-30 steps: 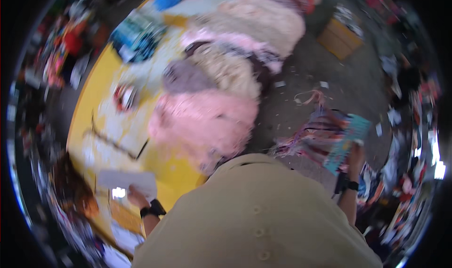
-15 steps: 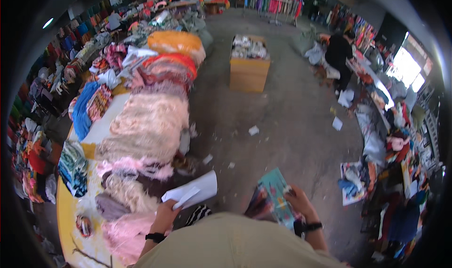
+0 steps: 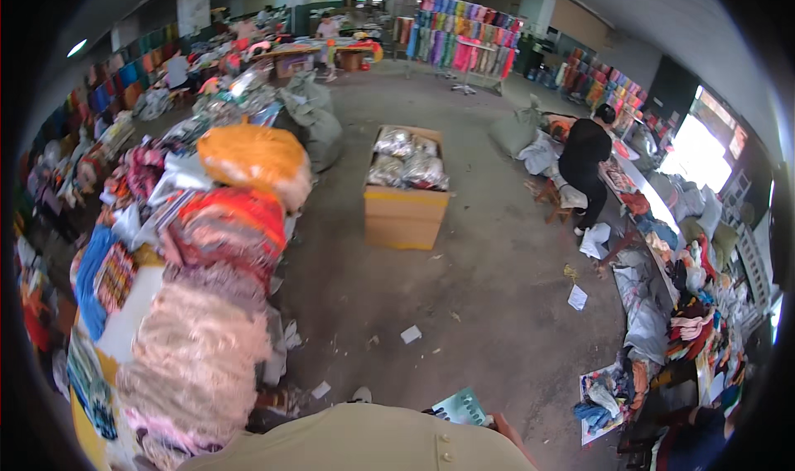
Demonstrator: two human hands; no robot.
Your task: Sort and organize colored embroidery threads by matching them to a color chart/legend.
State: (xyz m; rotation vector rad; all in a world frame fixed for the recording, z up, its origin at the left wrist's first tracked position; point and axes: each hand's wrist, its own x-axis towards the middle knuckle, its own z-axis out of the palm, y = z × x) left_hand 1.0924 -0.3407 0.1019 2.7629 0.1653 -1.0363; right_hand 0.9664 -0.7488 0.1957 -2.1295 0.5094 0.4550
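Observation:
At the lower edge, my right hand [image 3: 507, 430] shows only in part, its fingers closed on the edge of a teal printed packet [image 3: 462, 408] with a row of dark ovals. Most of that packet is hidden behind my beige shirt [image 3: 397, 438]. My left hand is out of sight. Ahead of me on the floor stands an open cardboard box [image 3: 403, 221] filled with several silvery plastic-wrapped packs [image 3: 421, 171].
On the left, a long table [image 3: 137, 301] carries heaped fabric, with pale pink [image 3: 195, 347], red [image 3: 228, 231] and orange bundles [image 3: 252, 158]. A person in black [image 3: 586, 161] bends over the cluttered right-hand table. Paper scraps [image 3: 411, 334] lie on the floor. Hanging textiles [image 3: 464, 36] line the back.
The view has tilted up and the box appears nearer. My left hand, with its white sheet, has left the picture. My right hand and the teal packet now sit lower, mostly hidden.

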